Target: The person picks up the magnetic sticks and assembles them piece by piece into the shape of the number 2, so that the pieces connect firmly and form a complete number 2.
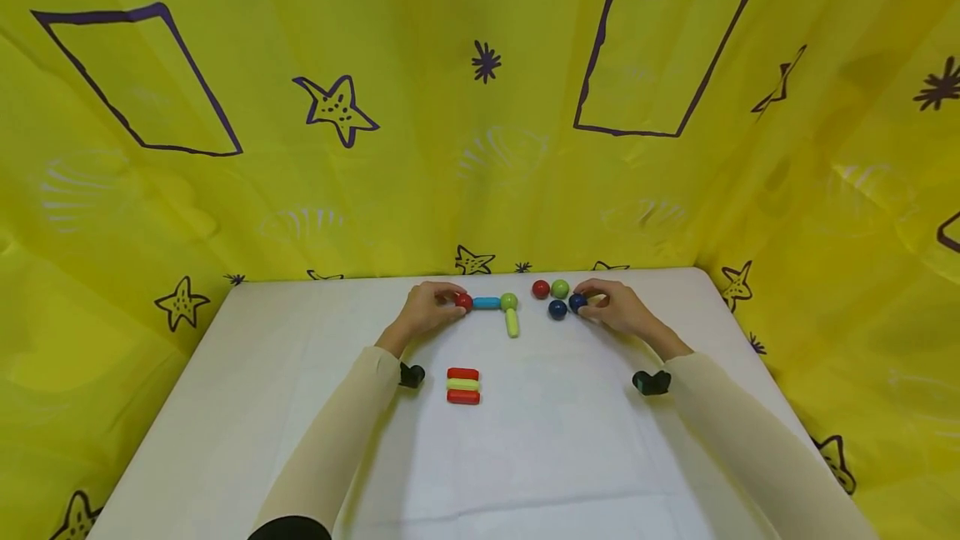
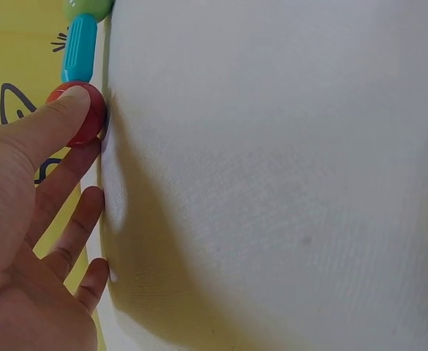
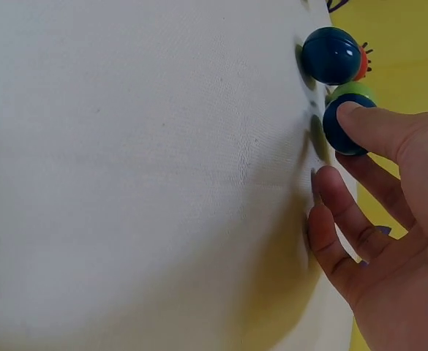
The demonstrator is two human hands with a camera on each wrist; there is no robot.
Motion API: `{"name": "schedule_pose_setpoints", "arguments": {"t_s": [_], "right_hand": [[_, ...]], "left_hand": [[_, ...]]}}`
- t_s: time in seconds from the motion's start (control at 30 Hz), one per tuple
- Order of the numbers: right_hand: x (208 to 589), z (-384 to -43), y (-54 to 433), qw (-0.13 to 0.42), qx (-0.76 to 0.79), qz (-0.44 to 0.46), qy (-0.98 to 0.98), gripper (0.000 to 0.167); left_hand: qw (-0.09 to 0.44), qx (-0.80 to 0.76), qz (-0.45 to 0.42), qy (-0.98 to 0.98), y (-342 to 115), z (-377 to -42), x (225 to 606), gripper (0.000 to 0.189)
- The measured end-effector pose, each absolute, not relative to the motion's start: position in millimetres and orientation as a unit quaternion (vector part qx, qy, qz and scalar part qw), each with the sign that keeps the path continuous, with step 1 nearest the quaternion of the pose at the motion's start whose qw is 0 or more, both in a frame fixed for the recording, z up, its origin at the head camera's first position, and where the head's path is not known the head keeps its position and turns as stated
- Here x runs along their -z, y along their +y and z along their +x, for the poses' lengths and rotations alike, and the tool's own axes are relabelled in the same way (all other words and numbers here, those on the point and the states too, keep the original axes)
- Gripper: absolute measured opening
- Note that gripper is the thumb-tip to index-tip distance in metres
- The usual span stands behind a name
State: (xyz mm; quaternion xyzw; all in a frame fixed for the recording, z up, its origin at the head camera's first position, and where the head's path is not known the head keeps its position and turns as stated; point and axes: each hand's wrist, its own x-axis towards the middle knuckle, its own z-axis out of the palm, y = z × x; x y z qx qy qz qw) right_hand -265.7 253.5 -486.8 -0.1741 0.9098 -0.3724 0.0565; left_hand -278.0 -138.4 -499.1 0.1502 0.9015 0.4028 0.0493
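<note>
My left hand (image 1: pixel 427 308) pinches a red ball (image 1: pixel 463 302) between thumb and fingers at the far side of the table. From that ball a blue rod (image 1: pixel 487 303) runs right to a green ball (image 1: pixel 509 301), and a yellow-green rod (image 1: pixel 512 323) points from it toward me. On the right, my right hand (image 1: pixel 617 307) pinches a dark blue ball (image 3: pixel 345 131) with thumb and index finger, its other fingers loosely bent. Close beside it lie another dark blue ball (image 1: pixel 557 309), a second green ball (image 1: pixel 560 288) and a second red ball (image 1: pixel 541 289).
Nearer to me, two red rods (image 1: pixel 462 397) lie parallel with a yellow-green rod (image 1: pixel 462 385) between them. A white cloth covers the table (image 1: pixel 540 457). Yellow patterned curtains (image 1: pixel 420 190) hang behind and along both sides.
</note>
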Motion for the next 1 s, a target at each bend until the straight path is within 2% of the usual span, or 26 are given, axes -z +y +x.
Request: {"name": "schedule_pose_setpoints", "arguments": {"t_s": [0.5,1.0], "right_hand": [[463,-240,247,0.057,0.402,-0.208,0.89,0.032],[457,-218,208,0.08,0.446,-0.234,0.86,0.034]], "left_hand": [[0.047,-0.404,0.159,0.9,-139,-274,496,0.03],[0.044,-0.394,0.165,0.903,-139,-277,497,0.03]]}}
